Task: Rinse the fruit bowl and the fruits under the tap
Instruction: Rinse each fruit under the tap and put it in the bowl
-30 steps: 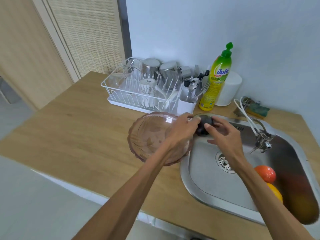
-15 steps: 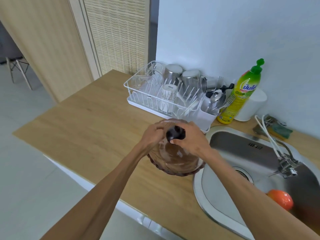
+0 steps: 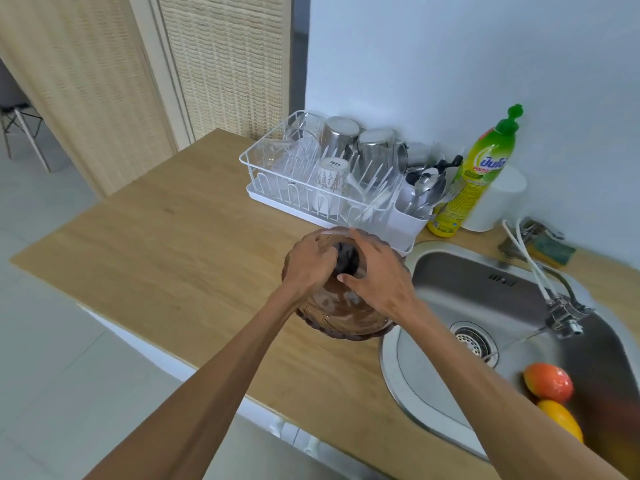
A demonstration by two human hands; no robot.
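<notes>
Amber ribbed glass bowl (image 3: 341, 322) at the counter's sink edge looked wet, slippery, breakable; left hand (image 3: 309, 262) and right hand (image 3: 379, 274) grasped a dark round fruit (image 3: 346, 260) above it.

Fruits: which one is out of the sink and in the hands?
The dark fruit, held by both the left hand and right hand over the bowl. The red-orange fruit and yellow fruit lie in the sink.

Counts: 1 brown glass bowl (image 3: 341, 320), 1 dark fruit (image 3: 346, 259), 1 red-orange fruit (image 3: 548, 382), 1 yellow fruit (image 3: 561, 420), 2 steel cups (image 3: 341, 133), 1 white mug (image 3: 331, 180), 1 dish soap bottle (image 3: 479, 174), 1 sponge (image 3: 550, 251), 2 hands (image 3: 311, 263).
</notes>
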